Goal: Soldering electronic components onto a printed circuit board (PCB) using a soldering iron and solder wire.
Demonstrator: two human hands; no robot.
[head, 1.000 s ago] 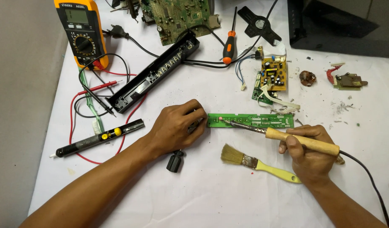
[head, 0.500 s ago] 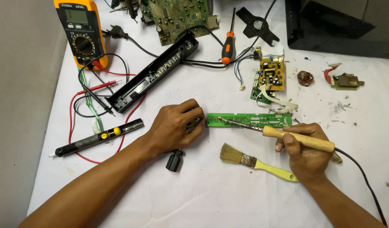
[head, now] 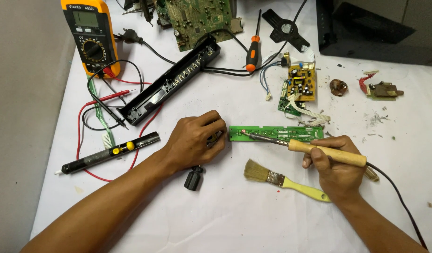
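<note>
The right hand grips a soldering iron, its tip on the green circuit board. The left hand is curled shut at the board's end, on what I cannot tell.

A yellow multimeter lies at about eleven o'clock on the white table. Its small rectangular grey screen sits near its top edge, above a round black dial. No packages or signs show.
</note>
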